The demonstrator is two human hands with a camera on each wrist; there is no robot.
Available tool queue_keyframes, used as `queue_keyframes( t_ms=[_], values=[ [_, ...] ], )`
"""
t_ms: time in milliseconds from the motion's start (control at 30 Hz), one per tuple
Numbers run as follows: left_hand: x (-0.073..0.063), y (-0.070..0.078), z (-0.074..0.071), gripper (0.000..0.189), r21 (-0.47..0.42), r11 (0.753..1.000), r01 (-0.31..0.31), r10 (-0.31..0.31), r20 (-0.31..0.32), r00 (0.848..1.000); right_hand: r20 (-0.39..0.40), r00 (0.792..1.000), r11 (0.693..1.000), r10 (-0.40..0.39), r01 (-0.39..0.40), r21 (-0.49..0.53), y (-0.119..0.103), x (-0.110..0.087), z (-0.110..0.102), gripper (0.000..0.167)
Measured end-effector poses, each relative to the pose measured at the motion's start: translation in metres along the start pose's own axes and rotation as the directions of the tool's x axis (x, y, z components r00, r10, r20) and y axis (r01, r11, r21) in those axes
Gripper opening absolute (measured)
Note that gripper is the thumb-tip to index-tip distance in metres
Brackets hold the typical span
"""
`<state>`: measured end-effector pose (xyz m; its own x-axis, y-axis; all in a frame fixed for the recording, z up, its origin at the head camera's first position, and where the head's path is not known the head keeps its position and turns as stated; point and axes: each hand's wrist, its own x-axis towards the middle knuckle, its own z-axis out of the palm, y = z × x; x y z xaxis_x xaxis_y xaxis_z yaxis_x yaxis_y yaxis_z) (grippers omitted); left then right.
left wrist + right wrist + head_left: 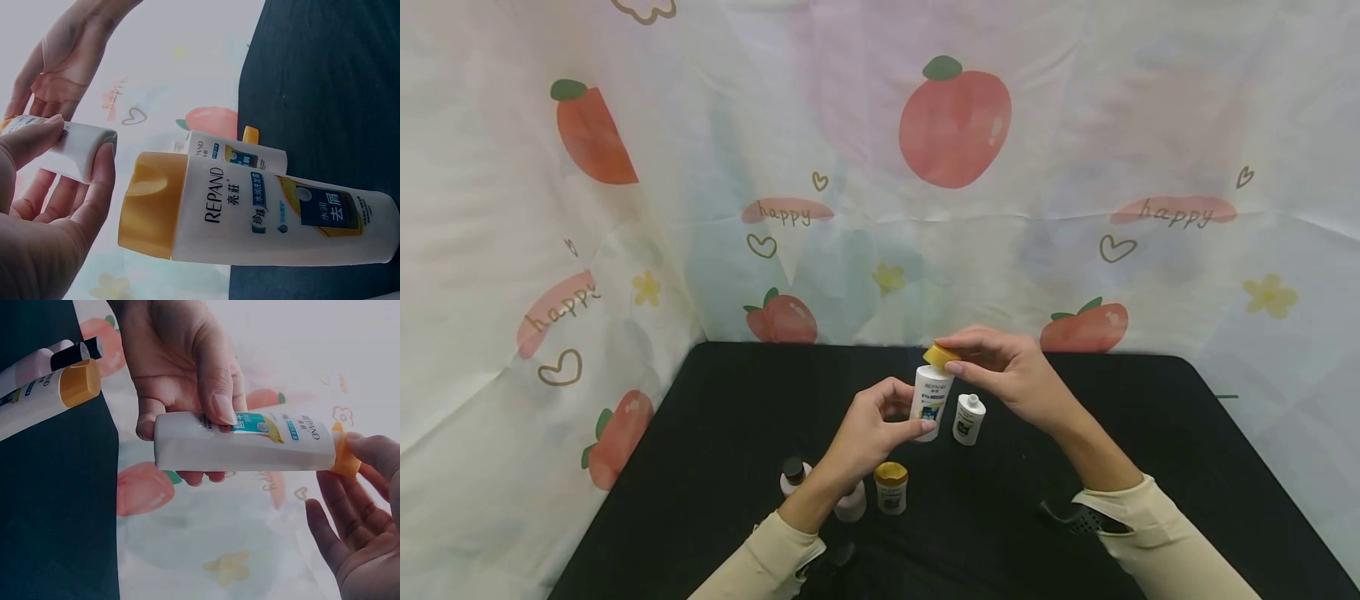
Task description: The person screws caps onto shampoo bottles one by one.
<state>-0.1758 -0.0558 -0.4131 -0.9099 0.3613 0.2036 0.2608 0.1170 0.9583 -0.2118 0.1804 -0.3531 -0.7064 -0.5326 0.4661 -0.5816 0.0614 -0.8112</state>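
Raised over the table, a white shampoo bottle (931, 400) is gripped by my left hand (868, 429), thumb across its front and fingers behind. At its top, my right hand (1011, 371) pinches the yellow cap (345, 450) between thumb and fingers. The cap sits tilted at the bottle's mouth. Just right of the held bottle, a white bottle (969, 419) without a cap stands on the table, its neck showing. Nearer to me stands a larger-looking white bottle with a yellow cap (153, 206), below my left hand.
A pale pink bottle with a black cap (793, 473) and a second pink bottle (850, 504) stand by my left forearm, which partly covers them. A small yellow piece (250, 135) shows beside the capless bottle. The black table (737, 400) meets a fruit-printed curtain (865, 167) behind.
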Motion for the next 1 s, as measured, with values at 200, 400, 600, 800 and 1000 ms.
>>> queue_keyframes(
  t_ms=[200,400,600,800,1000],
  values=[
    [0.001,-0.0001,-0.0005,0.03,0.011,1.0,-0.013,0.013,-0.002,1.0,0.03,0.998,0.998,-0.048,0.049,-0.031,0.0006,0.0024,0.0025,0.037],
    [0.0005,0.0001,-0.0004,0.029,0.018,1.0,-0.008,0.009,-0.021,1.0,0.04,0.997,0.998,-0.059,0.061,-0.035,0.0034,0.0022,0.0062,0.037],
    [0.0006,-0.0005,0.0001,0.029,0.017,1.0,0.003,-0.002,-0.035,0.999,0.024,0.997,0.991,-0.071,0.074,-0.112,0.0031,0.002,0.0067,0.038],
    [0.0021,0.0006,-0.0008,0.031,0.003,1.0,0.018,-0.018,-0.066,0.998,0.053,0.992,0.972,-0.115,0.123,-0.199,-0.003,0.0032,0.0034,0.041],
    [0.0019,0.002,-0.0017,0.03,0.021,1.0,0.019,-0.017,-0.064,0.998,0.034,0.986,0.959,-0.161,0.165,-0.23,-0.0012,0.0032,0.0008,0.041]
  ],
)
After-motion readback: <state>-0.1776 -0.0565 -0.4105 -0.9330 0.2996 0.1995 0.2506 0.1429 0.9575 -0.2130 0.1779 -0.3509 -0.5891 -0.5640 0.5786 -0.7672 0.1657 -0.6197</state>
